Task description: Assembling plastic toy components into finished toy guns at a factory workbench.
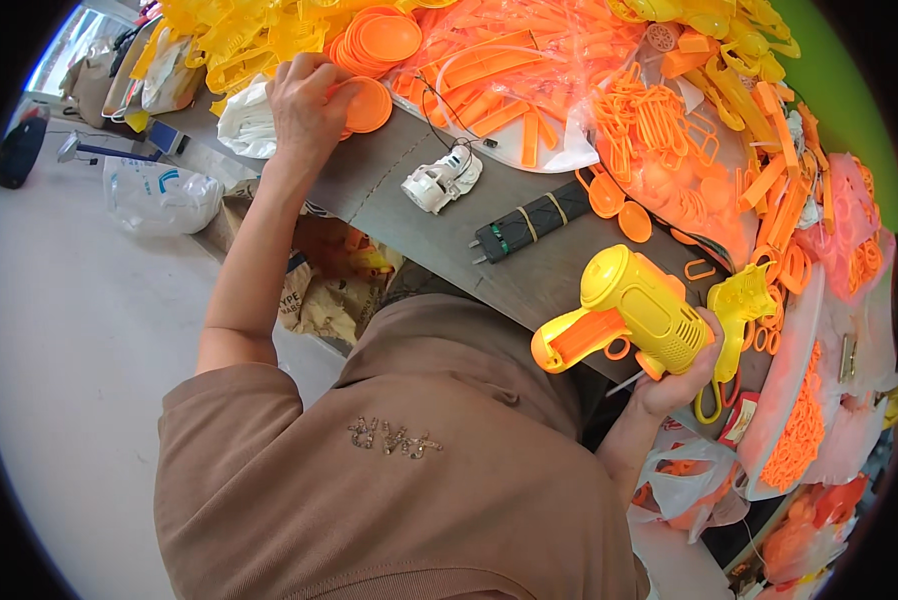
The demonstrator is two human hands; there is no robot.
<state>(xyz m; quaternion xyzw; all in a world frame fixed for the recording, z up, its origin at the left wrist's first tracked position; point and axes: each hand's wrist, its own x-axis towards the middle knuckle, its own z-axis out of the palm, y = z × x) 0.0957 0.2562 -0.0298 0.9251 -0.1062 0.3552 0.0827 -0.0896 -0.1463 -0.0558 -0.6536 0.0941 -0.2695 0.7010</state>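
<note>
My left hand reaches to the far side of the bench, its fingers closed at the edge of a round orange disc. More orange discs lie stacked just beyond it. On the right, my right hand grips a yellow and orange toy gun body, its round end up and its handle pointing left. A thin metal rod sticks out below the toy; whether the hand holds it is hidden. Between the hands lie a white plastic mechanism with wires and a black bar with bands around it.
Yellow parts and bagged orange parts heap along the far side. Orange loops, a yellow shell half and scissors lie right. A white bag sits by my left wrist. The grey bench ends before my body.
</note>
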